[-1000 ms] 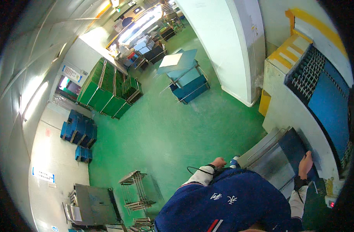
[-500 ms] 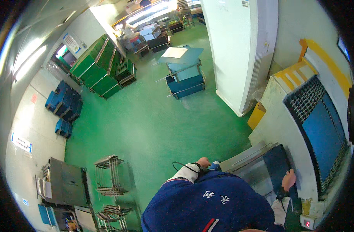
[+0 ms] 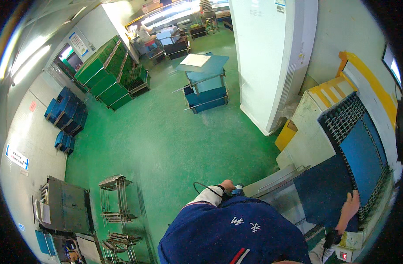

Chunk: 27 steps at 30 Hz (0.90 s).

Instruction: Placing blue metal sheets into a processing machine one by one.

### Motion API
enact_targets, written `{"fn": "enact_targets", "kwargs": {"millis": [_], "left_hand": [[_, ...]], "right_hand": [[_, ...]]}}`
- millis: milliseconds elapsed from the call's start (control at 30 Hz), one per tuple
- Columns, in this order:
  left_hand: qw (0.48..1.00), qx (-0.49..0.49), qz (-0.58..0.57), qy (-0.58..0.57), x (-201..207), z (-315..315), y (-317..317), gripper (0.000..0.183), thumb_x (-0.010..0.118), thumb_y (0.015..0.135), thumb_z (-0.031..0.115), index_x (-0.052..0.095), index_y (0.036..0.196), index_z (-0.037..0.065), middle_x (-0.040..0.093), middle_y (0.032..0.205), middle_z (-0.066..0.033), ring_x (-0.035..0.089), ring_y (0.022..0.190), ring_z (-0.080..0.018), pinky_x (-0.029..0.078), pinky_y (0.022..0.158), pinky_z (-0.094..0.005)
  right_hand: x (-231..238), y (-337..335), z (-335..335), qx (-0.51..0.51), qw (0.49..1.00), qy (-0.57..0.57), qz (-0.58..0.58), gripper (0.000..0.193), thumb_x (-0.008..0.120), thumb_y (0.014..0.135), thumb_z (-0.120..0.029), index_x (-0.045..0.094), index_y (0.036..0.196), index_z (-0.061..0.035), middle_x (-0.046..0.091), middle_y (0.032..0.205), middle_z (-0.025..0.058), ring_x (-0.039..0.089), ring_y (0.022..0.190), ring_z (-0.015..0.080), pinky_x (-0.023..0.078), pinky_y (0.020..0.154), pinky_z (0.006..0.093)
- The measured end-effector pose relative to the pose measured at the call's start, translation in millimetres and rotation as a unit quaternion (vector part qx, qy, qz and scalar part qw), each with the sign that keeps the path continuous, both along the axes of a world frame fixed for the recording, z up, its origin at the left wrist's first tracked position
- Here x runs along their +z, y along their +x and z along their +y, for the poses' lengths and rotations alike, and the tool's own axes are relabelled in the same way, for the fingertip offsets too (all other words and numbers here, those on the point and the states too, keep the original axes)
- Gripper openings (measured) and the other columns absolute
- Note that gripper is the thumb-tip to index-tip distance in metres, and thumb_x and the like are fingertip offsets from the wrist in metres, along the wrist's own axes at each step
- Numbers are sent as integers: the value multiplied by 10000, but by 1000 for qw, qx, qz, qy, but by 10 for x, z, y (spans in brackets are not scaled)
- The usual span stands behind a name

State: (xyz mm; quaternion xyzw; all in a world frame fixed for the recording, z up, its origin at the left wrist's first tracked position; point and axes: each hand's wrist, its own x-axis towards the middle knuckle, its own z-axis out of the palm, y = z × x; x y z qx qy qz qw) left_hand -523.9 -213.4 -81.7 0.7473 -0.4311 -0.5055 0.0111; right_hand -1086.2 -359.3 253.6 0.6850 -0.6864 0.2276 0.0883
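Note:
My right hand (image 3: pixel 351 204) has hold of the right edge of a flat dark blue panel (image 3: pixel 320 187), fingers curled at its edge. The panel lies level over the grey metal trough in front of me and reaches the roller conveyor (image 3: pixel 342 115). On the conveyor rests another, brighter blue panel (image 3: pixel 363 147). Left of the trough, my left hand (image 3: pixel 227 185) is closed beside a small blue-and-white thing (image 3: pixel 238 189); what its fingers hold is hidden. A dark band with a looping cord circles my left wrist. My jacket covers part of the trough.
A white pillar (image 3: pixel 258 66) rises ahead, with a yellow box (image 3: pixel 286 135) at its foot. On the green floor stand a rack of blue panels (image 3: pixel 206 97), green racks (image 3: pixel 109 72) and metal frames (image 3: pixel 117 198). People sit at a lit bench far off.
My right hand has moved right, drawing the dark blue panel with it from the trough toward the conveyor. More of the panel now shows. My left hand stays about where it was.

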Motion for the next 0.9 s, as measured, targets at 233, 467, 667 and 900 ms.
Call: {"fn": "enact_targets", "kwargs": {"millis": [233,467,667,900], "left_hand": [[998,33,39,-25,-27,25,-12,317,667,697,363,688,737,49,658,673,-74,618,611,-192,483,566,-341],[998,-31,19,-59,-80,66,54,360,686,691,405,685,735,48,652,665,-79,612,600,-197,479,556,-341],[1000,-3,-4,-9,-72,-45,55,388,683,675,427,679,728,43,647,657,-83,601,578,-200,470,523,-337],[1000,-19,16,-19,-204,-28,116,379,671,692,404,661,761,31,652,683,-67,596,565,-185,472,501,-329]], "right_hand": [[-381,-936,392,-97,981,-131,-102,357,563,847,-232,574,1097,22,579,1129,173,558,998,313,420,858,364],[-1021,-730,1087,-223,890,31,-396,410,527,865,-175,495,1199,62,543,1092,213,521,908,267,430,839,356],[-2084,-985,1401,-150,974,-6,-171,410,474,807,19,482,1216,45,580,922,152,502,711,204,448,662,295],[-2077,-332,984,-104,791,5,-603,370,616,785,-126,535,1129,-15,600,923,126,524,690,203,417,576,296]]}}
